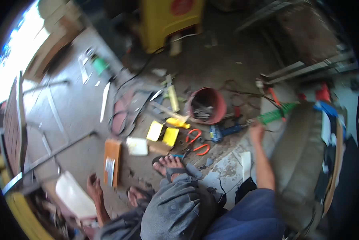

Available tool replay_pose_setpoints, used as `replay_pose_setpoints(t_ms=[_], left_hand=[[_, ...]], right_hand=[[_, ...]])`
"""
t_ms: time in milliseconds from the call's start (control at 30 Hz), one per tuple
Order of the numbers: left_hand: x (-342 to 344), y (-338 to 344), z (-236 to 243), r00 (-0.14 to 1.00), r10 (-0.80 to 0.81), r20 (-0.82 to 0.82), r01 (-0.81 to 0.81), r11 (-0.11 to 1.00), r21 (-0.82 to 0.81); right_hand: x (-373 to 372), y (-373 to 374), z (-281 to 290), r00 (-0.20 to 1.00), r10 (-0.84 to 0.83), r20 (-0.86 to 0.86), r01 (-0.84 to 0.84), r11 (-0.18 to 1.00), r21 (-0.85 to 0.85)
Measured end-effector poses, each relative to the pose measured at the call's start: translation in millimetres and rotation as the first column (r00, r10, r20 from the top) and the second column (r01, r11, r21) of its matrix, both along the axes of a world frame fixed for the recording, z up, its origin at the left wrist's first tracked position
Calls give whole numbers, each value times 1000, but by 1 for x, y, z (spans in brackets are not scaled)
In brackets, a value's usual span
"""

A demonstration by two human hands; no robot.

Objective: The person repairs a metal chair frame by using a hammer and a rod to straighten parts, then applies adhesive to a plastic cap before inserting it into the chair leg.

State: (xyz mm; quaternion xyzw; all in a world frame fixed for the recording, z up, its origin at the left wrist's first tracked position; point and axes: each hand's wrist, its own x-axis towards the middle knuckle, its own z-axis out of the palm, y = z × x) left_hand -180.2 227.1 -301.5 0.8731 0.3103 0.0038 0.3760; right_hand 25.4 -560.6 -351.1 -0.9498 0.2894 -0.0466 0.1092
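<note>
Lying about: one bucket [206,105], two yellow boxes [170,136].

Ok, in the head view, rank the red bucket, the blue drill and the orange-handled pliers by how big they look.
1. Red bucket, clearly the largest.
2. Blue drill.
3. Orange-handled pliers, though they look close to the drill in size, so that order is unsure.
All three lie on the floor at a similar distance, near the right hand.

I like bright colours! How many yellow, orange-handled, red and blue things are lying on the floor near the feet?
Yellow flat packets: 2
Orange-handled pliers: 1
Red bucket: 1
Blue power drill: 1
Total: 5
</note>
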Motion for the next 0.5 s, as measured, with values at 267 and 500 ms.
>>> replay_pose_setpoints(t_ms=[267,500], left_hand=[[-52,39,45,943,223,-248,-236,971,-26],[-61,-8,59,894,351,-279,-407,896,-176]], right_hand=[[118,-289,-5,945,21,-326,-175,875,-451],[103,-238,7,860,-90,-502,-45,967,-251]])
